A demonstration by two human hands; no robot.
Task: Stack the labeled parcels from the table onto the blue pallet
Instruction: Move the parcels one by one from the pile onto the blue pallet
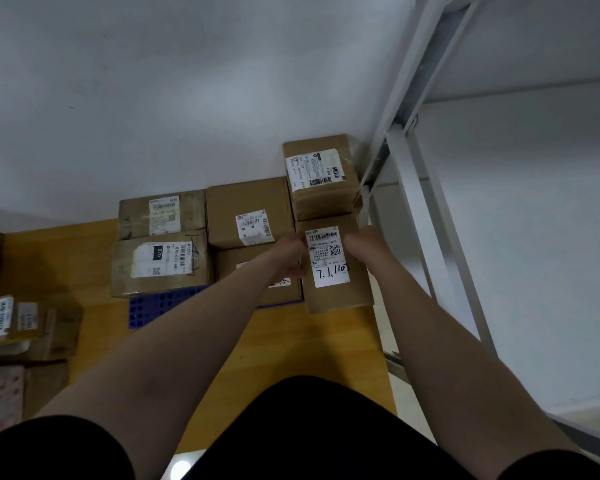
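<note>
Person stands over the blue pallet (pixel 153 308), both bare arms stretched forward and down.

- Left hand (pixel 290 256) and right hand (pixel 360 247) hold the carried parcel (pixel 340 296) between them, one on each long side. The fingers curl in over the edges at the far half of the box. A firm two-handed clasp, nothing else in either hand.
- The carried parcel is brown card, top face up. Its white label (pixel 327 258) has a barcode, a QR code and handwritten numbers.
- It sits at the pallet's right front corner, just in front of the corner parcel (pixel 321 202), which stands higher than the rest. The view is straight down and soft, so I cannot tell whether the carried parcel is already resting on something or is in the air.

On the pallet:
- Back-left parcel (pixel 132 216) is against the wall (pixel 153 98).
- The 070 parcel (pixel 125 268) lies in front of it, touching.
- Middle parcel (pixel 248 199) is beside those, labelled.
- Front parcel (pixel 229 261) is partly under the left forearm.
- Blue grid shows only at the near left edge.

Surroundings:
- Wooden floor (pixel 309 341) lies under the pallet.
- A white metal rack (pixel 413 174) stands at the right, close to the carried parcel.
- More labelled boxes (pixel 0 320) are piled at the far left.
- The person's dark clothing (pixel 309 427) fills the bottom of the view.
</note>
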